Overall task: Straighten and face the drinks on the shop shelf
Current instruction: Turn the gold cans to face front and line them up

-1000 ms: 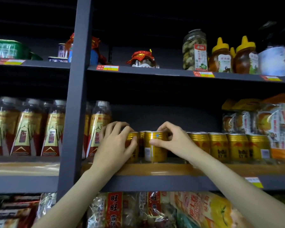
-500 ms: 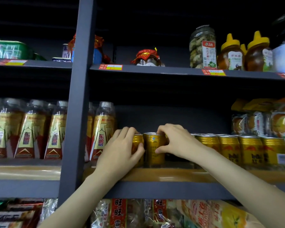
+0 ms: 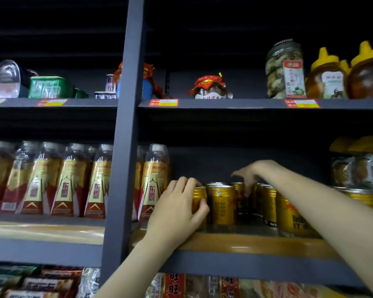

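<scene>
Left hand: the left hand (image 3: 177, 214) is wrapped round the end can (image 3: 199, 203), thumb across its front, fingers (image 3: 182, 183) curled over its rim. A firm hold, can standing on the shelf (image 3: 246, 244).
Right hand: the right hand (image 3: 249, 175) reaches deep over the tins, fingers pointing down between the back cans (image 3: 239, 190). Whether they pinch a can or only touch it, I cannot tell; the tips are hidden behind the front row.
Cans: gold cans stand along the middle shelf, from just right of the bottles (image 3: 154, 181) toward the right edge. The end can sits just beside the second can (image 3: 222, 205), near the front lip.
Done: the second can is upright, but it shows small print, not its main logo, so I judge it not properly faced. The bottles to the left look lined up, labels forward.
Left to do: the right-hand cans (image 3: 289, 214) look staggered, some further back than others, with a dark gap behind the second can. My call is that the row is partly tidied at best, with a good stretch to pull forward and turn.
Step in hand: likely turning the end can while fetching a back can up to the front edge.
Watch for: a crowded reach, easy to knock a neighbour.
</scene>
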